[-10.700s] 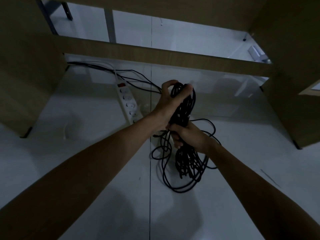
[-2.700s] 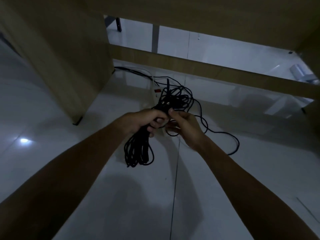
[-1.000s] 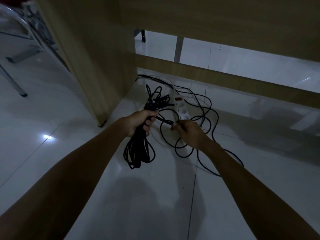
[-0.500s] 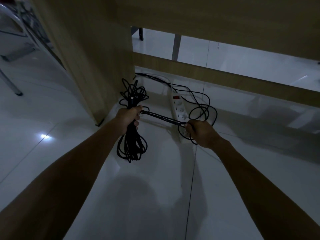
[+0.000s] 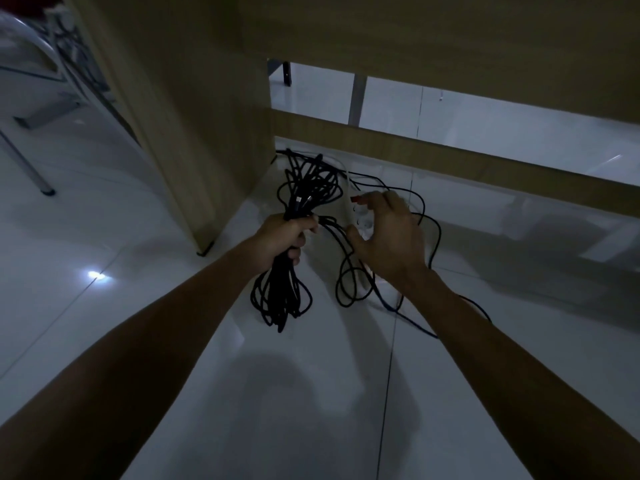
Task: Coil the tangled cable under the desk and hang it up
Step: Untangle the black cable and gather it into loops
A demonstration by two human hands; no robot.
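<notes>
Head view, in dim light: the left hand (image 5: 283, 242) is fisted around the middle of a bundled black cable (image 5: 281, 292), whose loops stick up above the fist and hang down below it over the white tiled floor (image 5: 311, 393). The right hand (image 5: 389, 237) is just beside it with fingers spread, gripping nothing, while loose strands of the cable run under it and trail across the floor. A white power strip (image 5: 360, 216) lies behind the hands, near the wooden desk leg (image 5: 194, 133).
</notes>
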